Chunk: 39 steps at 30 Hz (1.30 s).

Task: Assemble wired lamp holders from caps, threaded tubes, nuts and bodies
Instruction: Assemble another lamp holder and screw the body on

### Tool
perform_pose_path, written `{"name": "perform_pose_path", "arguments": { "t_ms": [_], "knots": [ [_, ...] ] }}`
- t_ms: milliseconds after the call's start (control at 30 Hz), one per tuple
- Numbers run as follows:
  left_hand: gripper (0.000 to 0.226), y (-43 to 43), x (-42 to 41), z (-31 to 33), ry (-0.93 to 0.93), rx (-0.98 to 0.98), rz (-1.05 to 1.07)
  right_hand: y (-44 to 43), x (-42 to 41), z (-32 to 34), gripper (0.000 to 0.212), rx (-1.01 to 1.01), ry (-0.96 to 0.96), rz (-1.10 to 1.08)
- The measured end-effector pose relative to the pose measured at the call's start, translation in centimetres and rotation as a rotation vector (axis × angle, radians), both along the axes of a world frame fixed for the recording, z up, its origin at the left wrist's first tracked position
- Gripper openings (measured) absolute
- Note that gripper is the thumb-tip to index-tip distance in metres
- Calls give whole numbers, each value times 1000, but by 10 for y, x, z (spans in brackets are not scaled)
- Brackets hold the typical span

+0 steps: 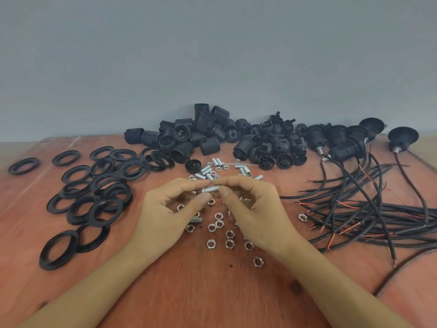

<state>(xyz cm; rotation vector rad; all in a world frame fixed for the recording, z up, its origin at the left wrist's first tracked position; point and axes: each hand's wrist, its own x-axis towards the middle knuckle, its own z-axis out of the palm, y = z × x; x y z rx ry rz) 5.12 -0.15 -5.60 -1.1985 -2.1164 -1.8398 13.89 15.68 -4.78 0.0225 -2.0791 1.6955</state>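
A short silver threaded tube (211, 188) lies level between both hands above the table. My left hand (170, 209) pinches its left end with thumb and fingertips. My right hand (255, 209) pinches its right end the same way. Whether a nut sits on the tube's left end is unclear. Loose hex nuts (220, 224) lie scattered on the wood under and in front of my hands. More threaded tubes (214, 168) lie just beyond my fingers. Black threaded holder bodies (189, 138) and black caps (276, 147) are heaped along the back.
Black flat rings (101, 190) cover the left side of the reddish wooden table (201, 292). Black cables with bare red-and-copper ends (354, 209) sprawl on the right. Several wired holders (347, 145) stand at the back right. A grey wall rises behind.
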Motion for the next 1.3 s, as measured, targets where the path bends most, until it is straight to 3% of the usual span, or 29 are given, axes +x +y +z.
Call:
{"name": "perform_pose_path", "arguments": {
  "t_ms": [167, 267, 467, 633, 1100, 1300],
  "knots": [
    [20, 2, 2, 0, -127, 34, -11, 4, 1, 3, 23, 217, 87, -26],
    [21, 2, 3, 0, -112, 28, -20, 6, 1, 4, 21, 308, 143, -45],
    [23, 2, 4, 1, -90, 9, -5, 8, -1, 2, 17, 251, 101, -18],
    [21, 1, 3, 2, 68, -25, 33, 3, -1, 0, 16, 220, 79, -13],
    [23, 3, 4, 1, 30, 21, 3, 11, -1, 2, 19, 350, 156, -40],
    [28, 2, 3, 1, 81, 15, 20, 8, 0, 2, 17, 251, 86, -40]
  ]
}}
